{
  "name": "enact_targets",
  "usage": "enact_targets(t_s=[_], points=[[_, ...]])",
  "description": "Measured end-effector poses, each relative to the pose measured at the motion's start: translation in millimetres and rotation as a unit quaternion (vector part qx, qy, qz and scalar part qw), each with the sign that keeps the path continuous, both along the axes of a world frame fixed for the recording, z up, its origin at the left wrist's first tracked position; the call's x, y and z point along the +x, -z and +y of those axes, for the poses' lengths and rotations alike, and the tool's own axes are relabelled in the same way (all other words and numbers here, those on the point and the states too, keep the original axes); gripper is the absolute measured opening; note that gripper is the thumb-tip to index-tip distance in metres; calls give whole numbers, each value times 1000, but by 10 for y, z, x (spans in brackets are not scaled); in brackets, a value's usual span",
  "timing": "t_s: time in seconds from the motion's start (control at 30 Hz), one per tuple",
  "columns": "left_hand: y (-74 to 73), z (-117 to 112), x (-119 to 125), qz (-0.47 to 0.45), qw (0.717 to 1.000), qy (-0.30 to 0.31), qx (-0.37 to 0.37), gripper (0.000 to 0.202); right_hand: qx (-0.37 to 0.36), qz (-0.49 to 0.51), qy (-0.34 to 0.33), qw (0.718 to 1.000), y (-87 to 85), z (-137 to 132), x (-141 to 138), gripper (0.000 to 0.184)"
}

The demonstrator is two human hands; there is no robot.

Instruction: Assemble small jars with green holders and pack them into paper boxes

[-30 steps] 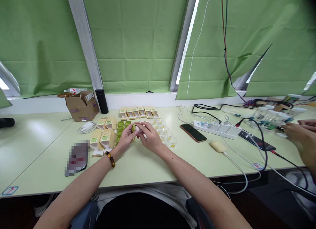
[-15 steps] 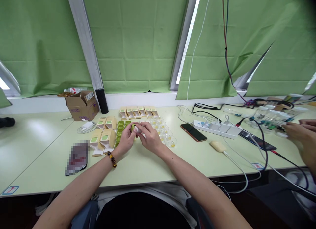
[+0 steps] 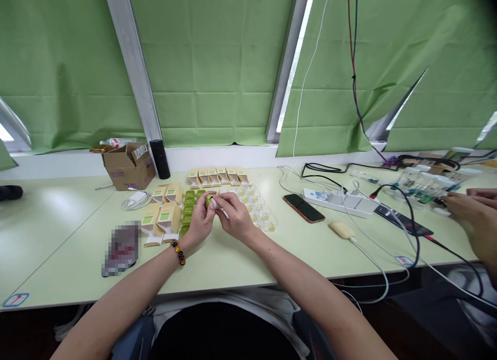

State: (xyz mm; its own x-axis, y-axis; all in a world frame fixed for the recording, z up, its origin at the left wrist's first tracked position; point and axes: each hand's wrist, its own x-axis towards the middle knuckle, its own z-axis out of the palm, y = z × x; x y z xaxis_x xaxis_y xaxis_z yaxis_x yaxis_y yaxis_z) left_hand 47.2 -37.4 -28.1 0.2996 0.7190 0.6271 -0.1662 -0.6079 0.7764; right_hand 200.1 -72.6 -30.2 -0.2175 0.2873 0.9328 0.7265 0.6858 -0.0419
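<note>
My left hand [image 3: 201, 220] and my right hand [image 3: 234, 215] meet above the pale green table [image 3: 240, 261], fingers pinched together on a small green and white piece [image 3: 212, 201]. Just behind the hands lie rows of green cups [image 3: 189, 203] and clear cups with yellow dots [image 3: 261, 212]. Folded tan cartons with green labels [image 3: 162, 217] lie to the left of my left hand, and a row of small tan boxes [image 3: 217, 176] stands further back. A beaded bracelet [image 3: 178, 252] is on my left wrist.
An open cardboard box [image 3: 128, 166] and a black cylinder [image 3: 160, 159] stand at the back left. A phone [image 3: 303, 208], a power strip [image 3: 341, 202] and cables lie to the right. Another person's hands [image 3: 471, 215] work among small bottles [image 3: 421, 186] at the far right.
My hands have shifted very slightly to the left while turning the small piece between the fingers. Everything else on the table stays where it was.
</note>
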Motion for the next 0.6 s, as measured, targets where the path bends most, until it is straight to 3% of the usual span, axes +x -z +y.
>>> enact_targets(t_s=[0.13, 0.23, 0.4, 0.6], points=[[20, 29, -43, -22, 994, 85, -68, 48, -36, 6, 8, 999, 17, 10, 12, 45], [59, 78, -39, -50, 979, 158, -117, 58, -64, 9, 8, 998, 39, 21, 24, 50], [97, 125, 31, -98, 964, 171, -176, 57, -87, 8, 3, 996, 51, 17, -3, 59], [39, 88, 26, -142, 938, 187, -257, 51, -120, 11, 11, 993, 58, 17, -33, 57]])
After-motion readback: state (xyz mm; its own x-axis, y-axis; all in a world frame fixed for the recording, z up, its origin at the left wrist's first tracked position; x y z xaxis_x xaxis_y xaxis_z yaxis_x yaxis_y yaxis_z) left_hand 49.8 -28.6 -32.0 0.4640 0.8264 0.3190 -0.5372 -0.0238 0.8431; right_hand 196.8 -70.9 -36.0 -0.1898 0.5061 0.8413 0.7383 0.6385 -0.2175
